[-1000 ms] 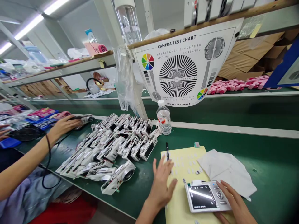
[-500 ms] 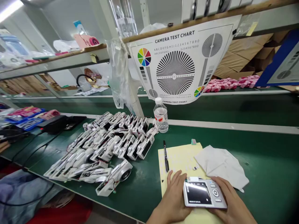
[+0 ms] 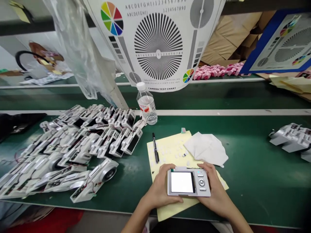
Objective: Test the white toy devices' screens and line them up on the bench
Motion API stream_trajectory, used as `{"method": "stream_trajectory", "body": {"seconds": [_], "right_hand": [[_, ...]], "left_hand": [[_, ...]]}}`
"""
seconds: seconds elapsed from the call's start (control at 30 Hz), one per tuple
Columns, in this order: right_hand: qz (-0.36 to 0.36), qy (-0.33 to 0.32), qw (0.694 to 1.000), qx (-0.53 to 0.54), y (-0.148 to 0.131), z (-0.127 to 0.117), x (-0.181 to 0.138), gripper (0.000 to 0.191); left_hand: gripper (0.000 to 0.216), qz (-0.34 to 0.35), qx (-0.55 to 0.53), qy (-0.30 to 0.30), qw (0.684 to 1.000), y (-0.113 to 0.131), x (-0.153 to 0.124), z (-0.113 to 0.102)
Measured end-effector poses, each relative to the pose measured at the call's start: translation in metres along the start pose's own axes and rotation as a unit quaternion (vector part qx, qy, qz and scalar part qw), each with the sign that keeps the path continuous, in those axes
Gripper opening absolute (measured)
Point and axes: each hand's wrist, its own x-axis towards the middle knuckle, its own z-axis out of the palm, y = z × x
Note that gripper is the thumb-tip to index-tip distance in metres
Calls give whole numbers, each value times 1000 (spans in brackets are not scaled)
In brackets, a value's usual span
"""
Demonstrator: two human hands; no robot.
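Note:
A small silver camera [image 3: 188, 182] with its rear screen lit white is raised upright over a yellow sheet [image 3: 170, 152] on the green bench. My left hand [image 3: 159, 191] is closed round its left end. My right hand [image 3: 215, 191] grips the right end beside the round button pad. The camera's lens side faces a camera test chart [image 3: 157, 45] hanging from the shelf ahead. Several small white bits lie scattered on the yellow sheet.
A big heap of unfinished white cameras [image 3: 73, 149] fills the bench to the left. A black pen [image 3: 155, 152], white cloth [image 3: 206, 149] and water bottle [image 3: 147, 103] lie beyond my hands. More camera parts [image 3: 291, 139] sit at the right. A plastic bag [image 3: 80, 58] hangs upper left.
My left hand came off the yellow sheet and took the camera's left end. Both hands lifted the camera upright and its screen turned white. Another person's arm at the left has gone from view.

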Motion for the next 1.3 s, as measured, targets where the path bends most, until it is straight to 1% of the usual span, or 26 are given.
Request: {"method": "stream_trajectory", "body": {"seconds": [0.07,0.1,0.17,0.2,0.27,0.33,0.4,0.43,0.47,0.57,0.7,0.8,0.9,1.07,1.2,1.3], "right_hand": [[0,-11,1000,9,0,0,0,67],[12,-27,999,29,0,0,-1,71],[48,-81,989,115,-1,-3,-2,79],[66,-112,975,178,-2,-5,-3,81],[93,-152,930,322,-2,-7,-4,75],[109,-160,876,443,-2,-6,-6,63],[133,-159,832,515,-1,-4,-7,56],[143,-157,818,534,0,-2,-7,54],[151,-153,811,545,1,0,-7,53],[158,-138,811,546,3,3,-7,49],[159,-127,829,521,3,2,-6,46],[160,-121,837,509,3,2,-6,43],[159,-119,837,510,4,2,-5,42],[175,-116,840,500,3,2,-4,44],[186,-114,836,504,1,1,-4,44],[181,-118,830,514,2,1,-5,43]], "left_hand": [[70,39,8,31,999,0,0,1],[66,59,16,41,997,0,0,2],[63,86,29,48,995,-1,0,3],[63,93,34,47,994,-1,0,3],[65,100,40,46,993,-2,0,2],[67,114,52,48,991,-1,1,2],[69,132,75,54,987,0,3,3],[69,143,90,56,984,1,3,3],[70,153,104,58,981,1,4,3],[70,177,136,59,973,3,6,4],[69,195,154,63,967,3,8,5],[68,194,166,61,965,3,9,4],[68,195,168,62,964,3,9,5],[68,185,169,65,966,3,9,5],[69,188,162,68,966,4,9,5],[69,188,159,67,967,4,9,5]]}}
